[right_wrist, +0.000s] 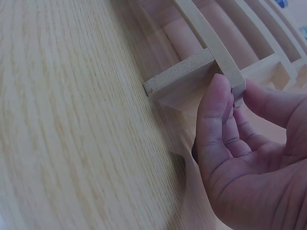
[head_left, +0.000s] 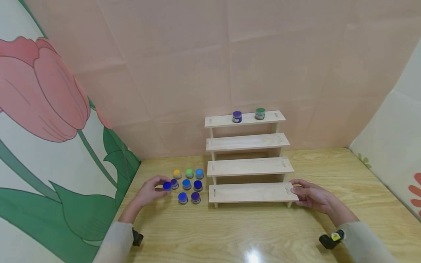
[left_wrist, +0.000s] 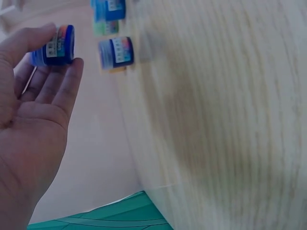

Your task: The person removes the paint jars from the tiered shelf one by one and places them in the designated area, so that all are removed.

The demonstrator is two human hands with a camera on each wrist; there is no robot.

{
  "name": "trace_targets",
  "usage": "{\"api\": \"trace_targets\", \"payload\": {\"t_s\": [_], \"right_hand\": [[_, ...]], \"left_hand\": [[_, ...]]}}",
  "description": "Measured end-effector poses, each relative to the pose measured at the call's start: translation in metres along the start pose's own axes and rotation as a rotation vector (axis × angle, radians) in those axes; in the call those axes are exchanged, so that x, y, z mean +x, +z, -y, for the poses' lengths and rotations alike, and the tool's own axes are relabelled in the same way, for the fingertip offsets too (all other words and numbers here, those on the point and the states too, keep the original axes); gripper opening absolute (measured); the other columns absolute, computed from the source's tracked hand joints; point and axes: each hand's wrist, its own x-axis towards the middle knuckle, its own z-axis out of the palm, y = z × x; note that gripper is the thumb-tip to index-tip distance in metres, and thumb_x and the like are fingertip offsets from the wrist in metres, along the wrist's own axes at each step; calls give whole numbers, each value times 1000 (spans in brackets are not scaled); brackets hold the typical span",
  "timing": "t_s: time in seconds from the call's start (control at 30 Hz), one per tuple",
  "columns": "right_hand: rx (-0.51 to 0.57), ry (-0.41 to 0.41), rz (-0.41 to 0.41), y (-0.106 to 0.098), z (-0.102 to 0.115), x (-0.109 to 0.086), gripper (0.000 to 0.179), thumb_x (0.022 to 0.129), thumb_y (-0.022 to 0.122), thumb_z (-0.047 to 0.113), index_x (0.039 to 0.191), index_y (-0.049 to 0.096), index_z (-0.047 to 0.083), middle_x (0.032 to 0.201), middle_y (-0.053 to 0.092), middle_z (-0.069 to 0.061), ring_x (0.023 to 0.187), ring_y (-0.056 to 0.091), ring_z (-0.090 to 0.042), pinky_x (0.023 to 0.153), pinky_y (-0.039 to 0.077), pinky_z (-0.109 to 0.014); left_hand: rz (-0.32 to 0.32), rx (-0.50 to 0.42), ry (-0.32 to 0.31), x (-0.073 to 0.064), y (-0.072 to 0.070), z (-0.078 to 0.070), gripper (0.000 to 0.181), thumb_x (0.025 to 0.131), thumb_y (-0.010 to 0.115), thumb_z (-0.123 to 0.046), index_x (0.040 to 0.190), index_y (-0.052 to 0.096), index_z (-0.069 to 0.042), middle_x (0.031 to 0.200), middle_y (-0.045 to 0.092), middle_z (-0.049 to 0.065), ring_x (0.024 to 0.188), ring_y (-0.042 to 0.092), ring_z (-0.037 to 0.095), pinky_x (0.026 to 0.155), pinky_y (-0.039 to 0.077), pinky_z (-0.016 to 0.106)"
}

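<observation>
My left hand (head_left: 150, 190) pinches a small blue paint jar (left_wrist: 59, 46) between thumb and fingertips, lifted above the table in the left wrist view. Just beyond it on the table stand several more small jars, among them a purple one (head_left: 174, 183), a yellow one (head_left: 177, 174) and a green one (head_left: 189, 173). At the stepped wooden rack (head_left: 251, 192), my right hand (head_left: 312, 197) grips the right end of the lowest shelf, thumb on top and fingers below. In the right wrist view that shelf's end (right_wrist: 235, 79) sits between thumb and fingers.
On the rack's top shelf stand a purple jar (head_left: 237, 117) and a green-lidded jar (head_left: 260, 114). The rack is on a wood-grain table (head_left: 197, 233), before a pinkish cloth backdrop (head_left: 184, 73). A tulip-patterned panel (head_left: 65, 146) borders the left side.
</observation>
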Motion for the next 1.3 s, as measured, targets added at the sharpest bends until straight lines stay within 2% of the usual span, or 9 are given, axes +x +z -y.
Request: {"api": "trace_targets", "payload": {"t_s": [0.27, 0.47, 0.67, 0.83, 1.0, 1.3], "right_hand": [[9, 0, -1, 0, -1, 0, 25, 107, 47, 8, 119, 58, 27, 106, 71, 3, 94, 70, -12, 79, 61, -27], [1, -1, -3, -1, -1, 0, 25, 107, 48, 8, 118, 58, 27, 106, 71, 3, 94, 70, -12, 79, 61, -27], [6, -3, 4, -1, -2, 1, 25, 107, 47, 8, 119, 58, 27, 106, 72, 3, 94, 70, -12, 79, 61, -28], [18, -5, 16, -2, -2, 1, 26, 107, 46, 7, 120, 57, 26, 107, 72, 3, 95, 71, -12, 80, 61, -28], [26, -4, 15, -1, -1, 0, 26, 107, 46, 7, 120, 58, 26, 107, 72, 3, 95, 71, -13, 80, 62, -28], [23, -4, 20, -2, -2, 1, 26, 108, 45, 7, 119, 58, 27, 106, 72, 3, 94, 71, -12, 79, 62, -28]], "left_hand": [[14, -3, -69, -1, 7, 6, 36, 86, 78, -1, 120, 66, -6, 122, 65, 11, 117, 60, 32, 95, 58, 42], [42, 12, -129, -1, 11, 10, 35, 86, 78, -1, 118, 66, -8, 122, 65, 7, 119, 59, 31, 98, 56, 46], [40, 45, -173, 0, 14, 17, 34, 85, 80, -3, 116, 66, -10, 118, 66, 4, 118, 59, 28, 100, 54, 49], [51, 75, -183, 1, 16, 21, 36, 85, 81, -3, 117, 66, -8, 114, 66, 2, 114, 60, 25, 100, 53, 49], [65, 99, -179, 3, 15, 23, 35, 84, 80, -1, 114, 66, -9, 111, 66, 1, 109, 60, 23, 94, 53, 45], [70, 129, -199, 5, 17, 27, 35, 83, 81, 0, 114, 66, -10, 113, 66, 2, 112, 60, 25, 87, 53, 40]]}}
